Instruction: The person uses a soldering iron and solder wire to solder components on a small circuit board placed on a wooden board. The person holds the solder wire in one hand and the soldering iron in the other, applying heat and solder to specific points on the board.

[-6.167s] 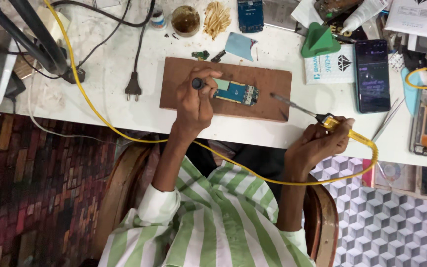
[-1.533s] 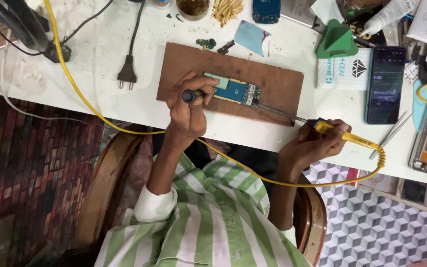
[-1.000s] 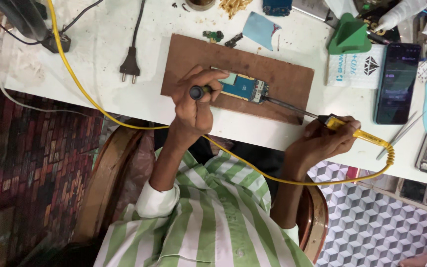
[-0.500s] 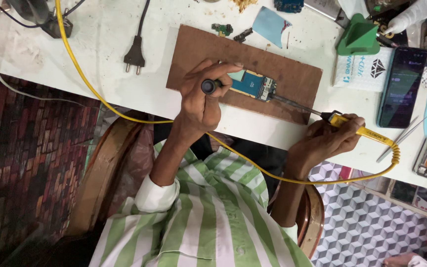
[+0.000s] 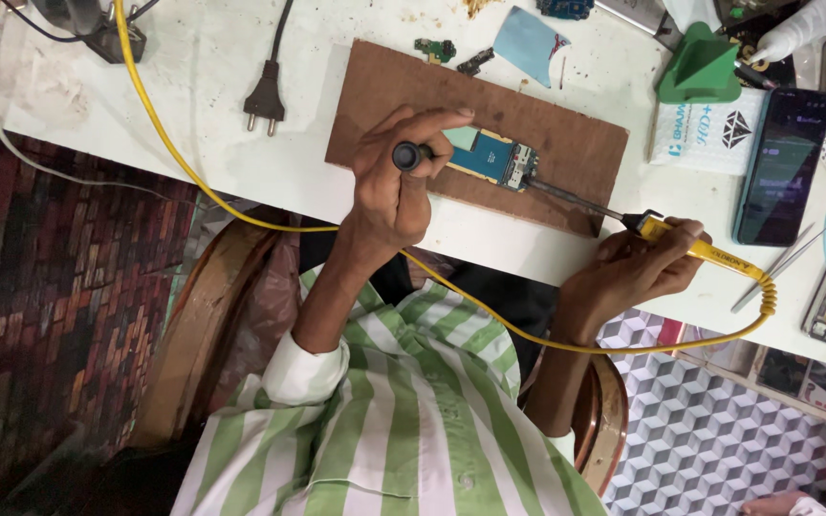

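At the centre of the frame, a small blue circuit board (image 5: 491,158) is seen lying on a brown wooden board (image 5: 566,134) set on the white surface (image 5: 193,115). The left hand (image 5: 396,186) is curled shut around a black-handled tool (image 5: 407,155), its fingers arched over the circuit board's left end. To the right of centre, the right hand (image 5: 638,270) is closed about the yellow handle of a soldering iron (image 5: 681,244), the dark metal shaft of which is laid across the wooden board so that its tip meets the circuit board's right edge. A yellow cable (image 5: 160,143) is trailed from the iron's handle, looped under the forearms and carried up to the upper left of the frame.

A black two-pin plug (image 5: 265,98) is seen in the upper left, a green wedge-shaped stand (image 5: 702,67) in the upper right, and a dark smartphone (image 5: 782,164) just below and right of it — tweezers (image 5: 774,269) lie near the right edge.

Against the frame half a second earlier, both grips are unchanged and the iron's tip is still held at the board; the whole scene is shifted slightly toward the upper right of the frame — a change of the camera's view, with no object seen displaced on the surface.
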